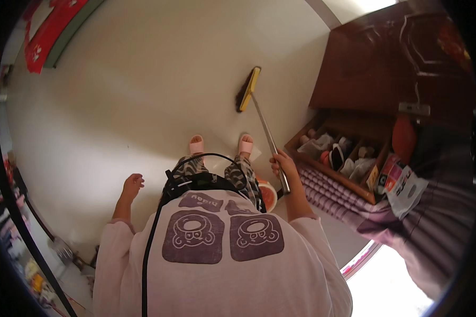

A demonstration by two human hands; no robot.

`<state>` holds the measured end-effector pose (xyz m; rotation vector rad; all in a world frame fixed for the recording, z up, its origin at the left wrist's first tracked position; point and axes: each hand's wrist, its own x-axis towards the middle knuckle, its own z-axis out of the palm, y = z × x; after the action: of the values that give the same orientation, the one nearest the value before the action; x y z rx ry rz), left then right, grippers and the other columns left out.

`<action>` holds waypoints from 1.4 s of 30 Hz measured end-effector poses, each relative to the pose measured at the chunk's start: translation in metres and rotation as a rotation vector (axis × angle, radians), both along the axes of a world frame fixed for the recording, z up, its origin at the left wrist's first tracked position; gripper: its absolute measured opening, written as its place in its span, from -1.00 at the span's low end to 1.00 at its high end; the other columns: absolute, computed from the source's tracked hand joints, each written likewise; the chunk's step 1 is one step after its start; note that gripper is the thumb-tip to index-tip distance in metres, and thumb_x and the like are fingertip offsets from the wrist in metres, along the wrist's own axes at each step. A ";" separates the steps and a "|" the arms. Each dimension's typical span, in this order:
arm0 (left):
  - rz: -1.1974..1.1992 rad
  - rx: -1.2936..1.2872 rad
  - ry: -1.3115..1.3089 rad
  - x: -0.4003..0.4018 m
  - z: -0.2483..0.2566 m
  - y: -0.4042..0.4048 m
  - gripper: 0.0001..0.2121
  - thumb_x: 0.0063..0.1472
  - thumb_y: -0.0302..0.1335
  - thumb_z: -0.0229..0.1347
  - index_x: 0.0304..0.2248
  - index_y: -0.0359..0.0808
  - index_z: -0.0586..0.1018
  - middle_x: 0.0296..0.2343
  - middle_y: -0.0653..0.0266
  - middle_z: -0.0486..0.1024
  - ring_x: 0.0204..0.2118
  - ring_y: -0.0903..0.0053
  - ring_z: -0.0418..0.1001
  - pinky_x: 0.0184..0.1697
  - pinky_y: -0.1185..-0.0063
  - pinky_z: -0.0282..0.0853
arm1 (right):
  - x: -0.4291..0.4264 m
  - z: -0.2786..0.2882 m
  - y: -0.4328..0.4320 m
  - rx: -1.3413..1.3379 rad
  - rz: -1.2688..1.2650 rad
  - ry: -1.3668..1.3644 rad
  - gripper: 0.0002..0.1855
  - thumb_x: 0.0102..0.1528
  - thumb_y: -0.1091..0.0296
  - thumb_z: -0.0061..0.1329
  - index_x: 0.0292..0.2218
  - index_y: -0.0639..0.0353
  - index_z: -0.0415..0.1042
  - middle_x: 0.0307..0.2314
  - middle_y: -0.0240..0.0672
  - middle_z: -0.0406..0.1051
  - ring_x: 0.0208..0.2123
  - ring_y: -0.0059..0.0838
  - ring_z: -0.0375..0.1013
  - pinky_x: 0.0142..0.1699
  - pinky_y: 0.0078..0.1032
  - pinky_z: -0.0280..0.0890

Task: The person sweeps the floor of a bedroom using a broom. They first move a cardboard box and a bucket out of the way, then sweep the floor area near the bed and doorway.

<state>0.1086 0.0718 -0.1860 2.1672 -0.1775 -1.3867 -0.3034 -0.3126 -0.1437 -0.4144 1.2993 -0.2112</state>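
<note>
A broom with a yellow head and dark bristles rests on the pale floor ahead of my feet. Its metal handle slants back toward me, and my right hand is wrapped around it near the top end. My left hand hangs out to the side, over the floor, holding nothing, with its fingers loosely bent. Pink slippers are on my feet, slightly behind the broom head.
An open wooden compartment box with shoes and plastic bags is at the right, below a dark wooden door. Purple curtains and a printed plastic bag lie nearby. A round orange-rimmed object is beside my leg. A red cloth covers furniture at upper left.
</note>
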 end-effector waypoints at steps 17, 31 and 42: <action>0.141 -0.156 -0.146 -0.148 0.058 -0.142 -0.79 0.13 -0.41 -0.14 -0.25 -0.31 0.36 -0.43 0.27 0.42 -0.48 0.61 0.41 -0.47 0.72 0.28 | -0.206 0.054 -0.047 -0.053 -0.039 0.147 -0.92 -0.05 0.47 -0.22 -0.44 0.23 0.18 -0.73 -0.31 0.18 -0.82 -0.55 0.15 -0.79 -0.57 0.09; -0.245 -0.307 -0.056 -0.144 0.103 -0.323 -0.80 0.10 -0.44 -0.11 -0.27 -0.30 0.38 -0.43 0.33 0.42 -0.46 0.66 0.37 -0.38 0.68 0.23 | -0.131 -0.027 -0.133 0.067 -0.194 0.025 -0.65 -0.07 0.52 -0.20 -0.20 0.34 0.10 -0.68 -0.27 0.20 -0.78 -0.51 0.17 -0.72 -0.56 0.09; -0.576 -0.767 -0.158 -0.161 0.182 -0.540 -0.81 0.12 -0.51 -0.14 -0.26 -0.39 0.37 -0.39 0.25 0.39 -0.34 0.60 0.35 -0.23 0.64 0.26 | -0.218 0.052 -0.084 -0.081 -0.028 0.104 -0.38 -0.07 0.48 -0.19 0.04 0.11 -0.04 -0.68 -0.35 0.21 -0.81 -0.64 0.12 -0.78 -0.64 0.05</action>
<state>-0.0528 -0.4687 -0.0040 1.6036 -1.2508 -1.1362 -0.5212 -0.3966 -0.0920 -0.4821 1.4025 -0.2693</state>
